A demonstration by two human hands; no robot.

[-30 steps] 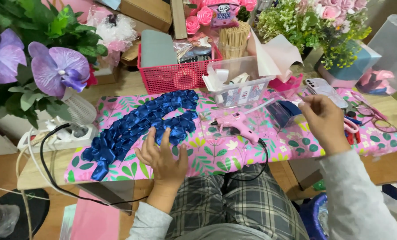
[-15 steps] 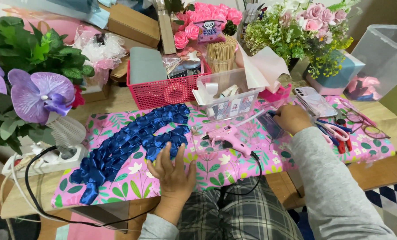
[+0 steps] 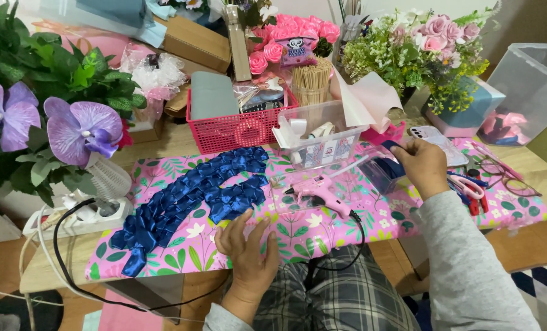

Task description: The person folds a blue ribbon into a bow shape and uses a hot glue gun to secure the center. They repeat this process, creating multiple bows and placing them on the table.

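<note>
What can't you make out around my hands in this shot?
- Head view: the dark blue item under the right hand; the hand covers part of it, so its kind and the grip are unclear.
- Red basket: its mesh wall hides the contents.
- Scissors: partly behind the sleeve.

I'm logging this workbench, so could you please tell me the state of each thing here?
Left hand: open, flat on the floral paper.
Right hand: closed on a dark blue ribbon roll.
Pink glue gun: lying on the paper, cord attached.
Blue ribbon pieces: laid in rows.
Clear box: lidless.
</note>
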